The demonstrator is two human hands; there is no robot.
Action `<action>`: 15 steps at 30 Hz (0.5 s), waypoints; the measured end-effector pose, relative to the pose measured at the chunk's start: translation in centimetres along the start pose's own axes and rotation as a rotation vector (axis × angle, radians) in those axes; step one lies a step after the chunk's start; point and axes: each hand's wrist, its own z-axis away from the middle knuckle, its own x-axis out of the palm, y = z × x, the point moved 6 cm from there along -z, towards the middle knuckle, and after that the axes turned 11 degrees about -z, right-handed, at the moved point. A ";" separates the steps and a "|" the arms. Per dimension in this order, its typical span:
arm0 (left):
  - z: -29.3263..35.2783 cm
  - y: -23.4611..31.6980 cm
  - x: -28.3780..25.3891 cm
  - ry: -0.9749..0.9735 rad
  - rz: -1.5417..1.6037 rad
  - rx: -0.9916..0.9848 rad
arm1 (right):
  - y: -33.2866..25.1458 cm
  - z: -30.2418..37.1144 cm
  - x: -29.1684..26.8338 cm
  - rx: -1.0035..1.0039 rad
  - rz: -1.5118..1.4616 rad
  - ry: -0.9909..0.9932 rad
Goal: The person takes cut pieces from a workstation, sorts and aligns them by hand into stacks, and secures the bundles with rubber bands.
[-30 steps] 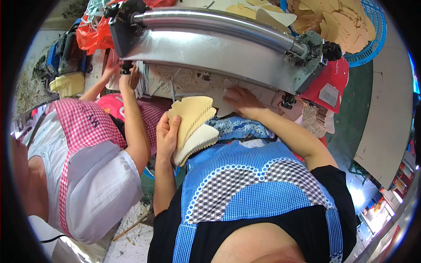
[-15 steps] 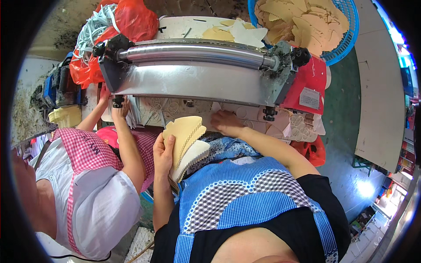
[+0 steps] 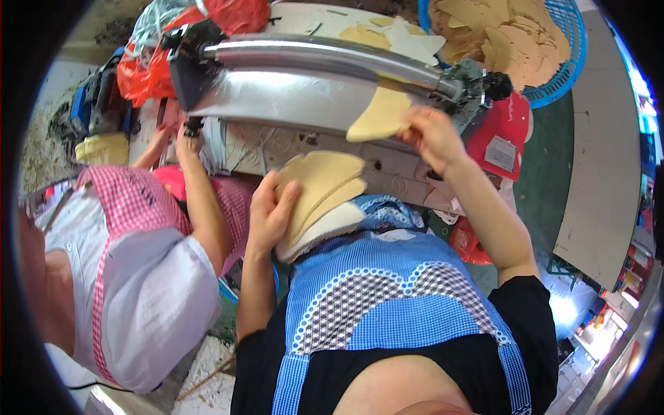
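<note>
My left hand (image 3: 268, 213) is wrapped round a stack of flat cut pieces (image 3: 319, 187), pale yellow on top and white beneath, held above my lap. Between the fingertips of my right hand (image 3: 436, 142) is the edge of a single pale yellow cut piece (image 3: 380, 114). That piece lies over the sloping metal plate (image 3: 283, 97) of a machine, its far end reaching up to the long steel roller (image 3: 325, 59). Whether the roller has caught it, I cannot tell.
Beyond the roller, a blue basket (image 3: 579, 72) holds many tan cut pieces, and loose pieces (image 3: 411, 41) lie on the white tabletop. A red bag (image 3: 238, 17) sits at the far left. A co-worker in a pink checked apron (image 3: 142, 200) works close on my left.
My right hand has come up from the table below the machine and now holds a yellow piece against the plate. My left hand has moved slightly right with the stack.
</note>
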 end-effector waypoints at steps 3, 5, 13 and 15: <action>-1.1 -0.6 1.2 -0.091 0.043 0.007 | -1.2 -0.3 0.8 -0.163 -0.048 0.084; -1.3 0.2 2.2 -0.112 0.148 -0.012 | -0.1 2.2 2.5 -0.134 0.050 0.027; -1.9 1.3 5.1 -0.281 0.332 -0.132 | 0.8 5.7 5.4 -0.336 0.715 -0.235; -1.9 1.2 5.4 -0.292 0.208 -0.026 | 1.2 5.7 4.5 -0.358 0.693 -0.180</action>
